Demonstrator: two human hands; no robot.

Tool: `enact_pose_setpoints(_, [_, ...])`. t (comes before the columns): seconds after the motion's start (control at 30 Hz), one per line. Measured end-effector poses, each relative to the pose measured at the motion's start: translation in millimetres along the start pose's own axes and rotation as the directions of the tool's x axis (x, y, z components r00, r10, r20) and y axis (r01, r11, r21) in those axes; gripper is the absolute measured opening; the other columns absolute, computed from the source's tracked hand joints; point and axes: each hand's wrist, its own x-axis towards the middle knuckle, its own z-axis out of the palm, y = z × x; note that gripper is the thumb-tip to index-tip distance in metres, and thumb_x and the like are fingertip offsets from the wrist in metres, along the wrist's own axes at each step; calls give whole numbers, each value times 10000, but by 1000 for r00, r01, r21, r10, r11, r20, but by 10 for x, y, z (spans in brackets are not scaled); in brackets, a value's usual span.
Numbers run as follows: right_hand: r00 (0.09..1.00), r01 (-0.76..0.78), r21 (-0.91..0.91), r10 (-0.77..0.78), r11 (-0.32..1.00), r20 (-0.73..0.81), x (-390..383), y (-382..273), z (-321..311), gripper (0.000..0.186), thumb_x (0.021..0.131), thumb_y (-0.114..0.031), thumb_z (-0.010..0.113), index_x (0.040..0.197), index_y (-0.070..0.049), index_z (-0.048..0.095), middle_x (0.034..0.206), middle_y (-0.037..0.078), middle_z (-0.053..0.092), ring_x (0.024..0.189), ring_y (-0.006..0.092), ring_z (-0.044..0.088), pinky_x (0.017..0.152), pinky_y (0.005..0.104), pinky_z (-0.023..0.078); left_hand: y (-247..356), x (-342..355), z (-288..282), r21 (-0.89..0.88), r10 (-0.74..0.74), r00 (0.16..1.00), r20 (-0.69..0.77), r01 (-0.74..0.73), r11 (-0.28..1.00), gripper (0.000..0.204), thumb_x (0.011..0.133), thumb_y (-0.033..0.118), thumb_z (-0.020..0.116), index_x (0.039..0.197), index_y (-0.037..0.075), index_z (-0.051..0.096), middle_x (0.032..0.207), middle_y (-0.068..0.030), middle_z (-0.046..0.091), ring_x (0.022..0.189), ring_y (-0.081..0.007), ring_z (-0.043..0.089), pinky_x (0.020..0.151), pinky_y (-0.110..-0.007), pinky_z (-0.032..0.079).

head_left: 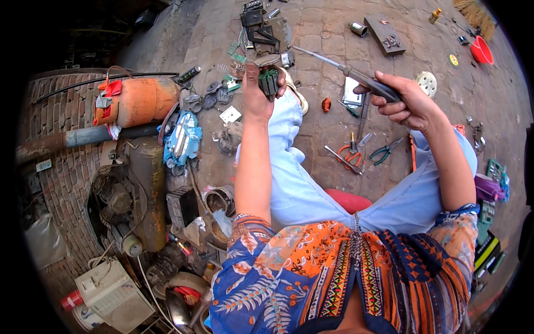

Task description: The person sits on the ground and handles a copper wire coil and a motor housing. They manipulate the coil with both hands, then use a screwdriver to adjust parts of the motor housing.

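Note:
My left hand (pixel 256 97) grips a small dark green ribbed component (pixel 268 83), thumb up along its side, just below a heap of dark metal parts (pixel 260 33) and loose circuit boards (pixel 238 57). My right hand (pixel 403 106) is closed round the dark handle of a long screwdriver (pixel 322 58), whose metal shaft points up and left toward that heap. On the paving between my legs lie orange-handled scissors (pixel 349 158), pliers (pixel 384 151), another screwdriver (pixel 339 157), a white flat object (pixel 351 89) and a small copper coil (pixel 326 104).
An orange gas cylinder (pixel 144 101), pipes (pixel 83 139), a blue bag (pixel 181 139), motors and assorted scrap crowd my left. At the upper right are a metal block (pixel 385 38), a red bowl (pixel 481 51) and a broom (pixel 475 16). Tool cases (pixel 489 211) lie by my right side.

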Motion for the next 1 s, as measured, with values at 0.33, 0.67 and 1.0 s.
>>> enact_pose_setpoints(0.33, [991, -97, 136, 83, 986, 106, 13, 35, -62, 507, 1012, -354, 372, 1210, 90, 515, 701, -21, 448, 428, -24, 251, 312, 123, 175, 65, 3, -33, 223, 106, 990, 94, -125, 967, 658, 796, 642, 597, 962, 7, 556, 657, -72, 539, 499, -143, 499, 421, -250, 377])
enact_pose_setpoints(0.67, [991, 94, -353, -122, 931, -57, 84, 220, 74, 448, 1003, -388, 391, 1081, -1, 603, 620, -51, 391, 440, 19, 260, 370, 191, 202, 99, -44, 8, 366, 74, 996, 42, -84, 927, 605, 801, 582, 632, 946, 0, 556, 621, -71, 540, 468, -127, 501, 388, -235, 351])
enact_pose_setpoints(1.0, [922, 197, -699, -372, 687, -106, 113, 348, 180, 441, 1003, -376, 408, 776, -28, 554, 576, -20, 452, 469, 59, 364, 431, 252, 316, 126, -67, 28, 292, 151, 988, 38, -156, 944, 668, 788, 618, 634, 980, -18, 564, 618, -71, 526, 466, -123, 489, 389, -225, 360])
